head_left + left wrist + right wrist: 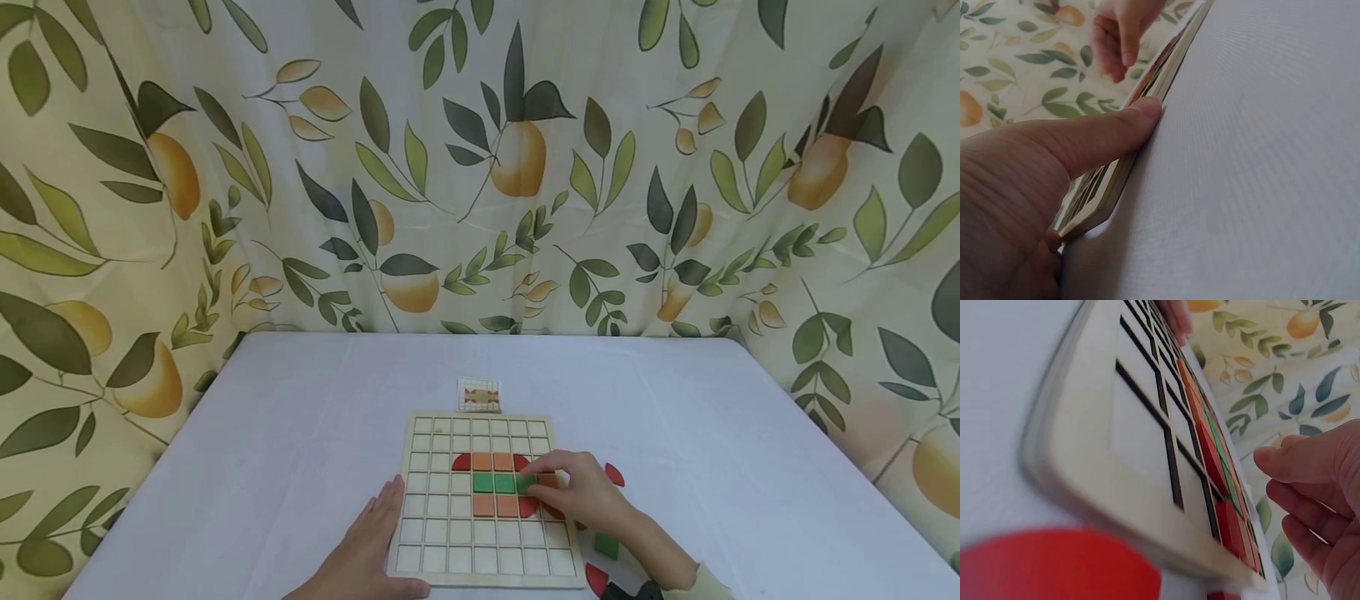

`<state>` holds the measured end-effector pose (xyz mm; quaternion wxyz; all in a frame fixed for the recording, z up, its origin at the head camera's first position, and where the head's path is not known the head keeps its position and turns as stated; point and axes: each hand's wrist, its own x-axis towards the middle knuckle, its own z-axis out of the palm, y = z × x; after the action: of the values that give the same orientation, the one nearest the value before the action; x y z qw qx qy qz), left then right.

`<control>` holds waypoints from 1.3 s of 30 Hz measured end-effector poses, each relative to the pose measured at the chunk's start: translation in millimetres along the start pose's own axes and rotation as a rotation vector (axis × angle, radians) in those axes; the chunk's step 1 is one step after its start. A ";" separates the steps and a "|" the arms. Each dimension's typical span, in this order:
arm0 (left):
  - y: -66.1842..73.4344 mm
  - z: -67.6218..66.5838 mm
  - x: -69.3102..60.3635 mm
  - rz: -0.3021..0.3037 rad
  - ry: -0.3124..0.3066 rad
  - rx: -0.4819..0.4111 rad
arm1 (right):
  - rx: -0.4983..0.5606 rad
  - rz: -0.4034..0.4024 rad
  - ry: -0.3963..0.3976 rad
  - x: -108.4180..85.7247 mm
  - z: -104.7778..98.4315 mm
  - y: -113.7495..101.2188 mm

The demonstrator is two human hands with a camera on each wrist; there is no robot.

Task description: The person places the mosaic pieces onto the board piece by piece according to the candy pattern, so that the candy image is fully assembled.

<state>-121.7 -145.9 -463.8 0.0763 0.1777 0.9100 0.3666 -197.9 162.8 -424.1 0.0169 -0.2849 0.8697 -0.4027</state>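
Observation:
A wooden grid board [437,530] lies on the table, holding orange squares [484,505], a row of green squares [483,482] and red rounded pieces [461,462]. My left hand [365,542] rests at its near left corner, fingers along the left side, and the thumb touches the near edge in the left wrist view. Over the board's right part, my right hand [581,492] has its fingertips around a green piece [527,482] in the head view. The right wrist view shows that hand [1319,487] above the board, thumb and fingers apart, no piece visible between them.
A small pattern card [480,395] lies just behind the board. To the right are loose pieces, including a red one [614,474], a green square [606,545] and another red one [596,578]. A leaf-and-fruit patterned curtain [480,167] hangs behind the white-covered table [337,400].

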 end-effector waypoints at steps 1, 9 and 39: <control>0.3 -0.1 0.1 -0.006 -0.002 -0.006 | 0.003 0.003 0.004 -2.2 -1.2 0.8; 1.3 1.3 -0.1 -0.047 -0.013 -0.009 | -0.027 0.092 0.022 -14.7 -7.7 8.8; 0.1 0.8 -0.5 0.013 0.004 -0.002 | -0.169 0.352 0.036 -64.9 -29.2 12.8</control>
<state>-121.0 -145.5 -464.3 0.0724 0.1827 0.9086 0.3685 -157.2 222.6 -426.5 0.0474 -0.1215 0.9369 -0.3244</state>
